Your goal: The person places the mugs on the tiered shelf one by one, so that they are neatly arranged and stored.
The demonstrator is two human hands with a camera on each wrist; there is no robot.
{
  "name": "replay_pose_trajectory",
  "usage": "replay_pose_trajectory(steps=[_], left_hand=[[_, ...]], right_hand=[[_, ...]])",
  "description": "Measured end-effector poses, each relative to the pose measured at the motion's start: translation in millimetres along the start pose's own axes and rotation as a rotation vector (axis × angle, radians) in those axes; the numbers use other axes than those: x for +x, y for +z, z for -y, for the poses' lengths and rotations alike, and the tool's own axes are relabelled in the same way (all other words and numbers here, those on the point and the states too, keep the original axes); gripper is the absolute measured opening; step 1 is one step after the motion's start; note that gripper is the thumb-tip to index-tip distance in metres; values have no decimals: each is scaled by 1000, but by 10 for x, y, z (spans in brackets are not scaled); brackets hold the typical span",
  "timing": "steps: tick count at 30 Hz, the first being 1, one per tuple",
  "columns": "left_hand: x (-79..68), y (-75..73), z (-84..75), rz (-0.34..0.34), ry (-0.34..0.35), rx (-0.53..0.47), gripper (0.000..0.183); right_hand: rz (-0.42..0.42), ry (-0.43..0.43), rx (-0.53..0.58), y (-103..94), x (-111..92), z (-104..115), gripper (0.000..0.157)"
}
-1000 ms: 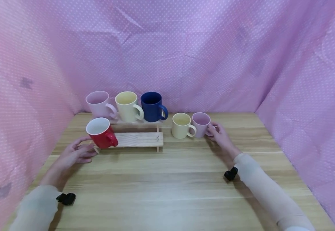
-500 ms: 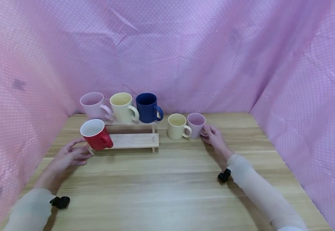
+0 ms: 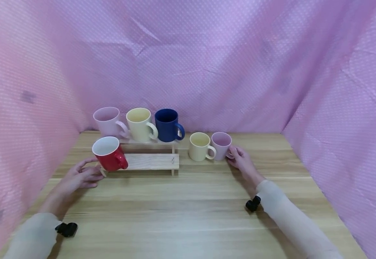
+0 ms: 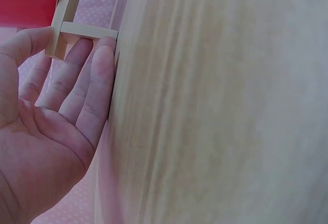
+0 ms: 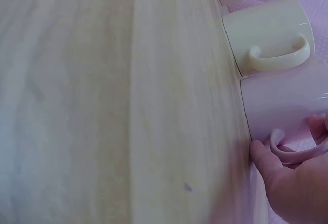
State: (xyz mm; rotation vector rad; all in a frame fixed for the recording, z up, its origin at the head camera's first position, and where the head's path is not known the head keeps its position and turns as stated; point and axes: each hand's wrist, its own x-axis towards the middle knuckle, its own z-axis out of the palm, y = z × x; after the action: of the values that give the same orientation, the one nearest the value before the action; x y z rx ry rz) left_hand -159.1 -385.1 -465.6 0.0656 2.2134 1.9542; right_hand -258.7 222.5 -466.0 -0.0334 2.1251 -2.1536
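At the left, my left hand (image 3: 80, 176) holds the near left end of a two-step wooden rack (image 3: 152, 161). In the left wrist view its thumb meets the board end and the fingertips touch the rack's leg (image 4: 88, 31). Just above that hand, a red mug (image 3: 111, 160) with a white inside sits on the lower step. My right hand (image 3: 243, 164) grips a small pink mug (image 3: 220, 151) by its handle side, thumb low against the body in the right wrist view. Touching or nearly touching that mug is a small cream mug (image 3: 198, 151), upright on the table.
Along the upper step stand a larger pink mug (image 3: 107, 126), a larger cream mug (image 3: 139, 129) and a blue mug (image 3: 166, 130), handles to the right. Pink dotted cloth (image 3: 188, 64) hangs behind and beside the wood-grain table (image 3: 168, 208).
The head view has shifted slightly. Both hands keep their holds, and the mugs and rack stay in place relative to each other.
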Motion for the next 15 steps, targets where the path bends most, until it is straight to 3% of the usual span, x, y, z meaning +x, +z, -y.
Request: replay_pose_trajectory(steps=[5,8,15], left_hand=[[-67,-110,-45,-8,11,29,27],[-102,-139,-39,-5,20,26,27],[-23,-30,2,17,4,43,30]], right_hand=[[-7,30,43,111,63,42,33],[7,42,34,138,79,34,35],[2,65,18,-1,17,33,33]])
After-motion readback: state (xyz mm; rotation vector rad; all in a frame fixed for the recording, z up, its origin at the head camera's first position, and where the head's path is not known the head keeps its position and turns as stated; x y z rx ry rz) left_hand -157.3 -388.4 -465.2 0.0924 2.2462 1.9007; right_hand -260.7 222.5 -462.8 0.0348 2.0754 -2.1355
